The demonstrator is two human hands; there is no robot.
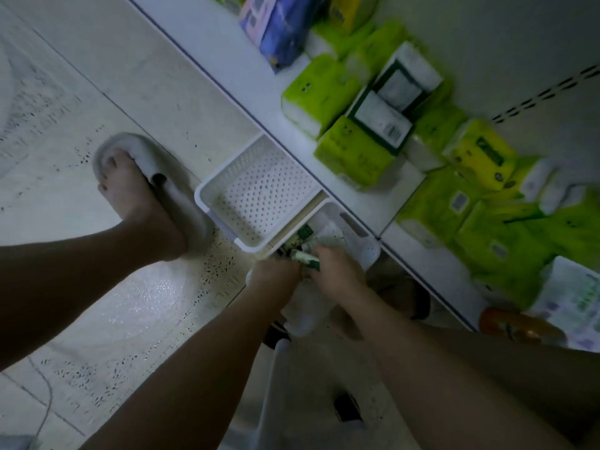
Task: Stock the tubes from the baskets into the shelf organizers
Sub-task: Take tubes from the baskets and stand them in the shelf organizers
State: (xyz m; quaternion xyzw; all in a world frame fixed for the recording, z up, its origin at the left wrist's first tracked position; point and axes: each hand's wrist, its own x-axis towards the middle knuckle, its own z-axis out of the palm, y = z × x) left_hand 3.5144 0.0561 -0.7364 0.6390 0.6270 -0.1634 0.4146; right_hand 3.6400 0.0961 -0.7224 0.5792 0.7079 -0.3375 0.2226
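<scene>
Head view looks down at both hands reaching into a white basket [363, 241] on the floor beside the low shelf [418, 254]; the left hand [276, 271] and the right hand [337, 271] have their fingers curled round green-and-white tubes [305, 245] lying in it. Just left of it sits another white perforated basket [259, 193]. Green tissue packs [354, 151] crowd the shelf, and a slippered foot [146, 190] stands on the floor at the left.

No print on the packs [354, 151] is readable.
</scene>
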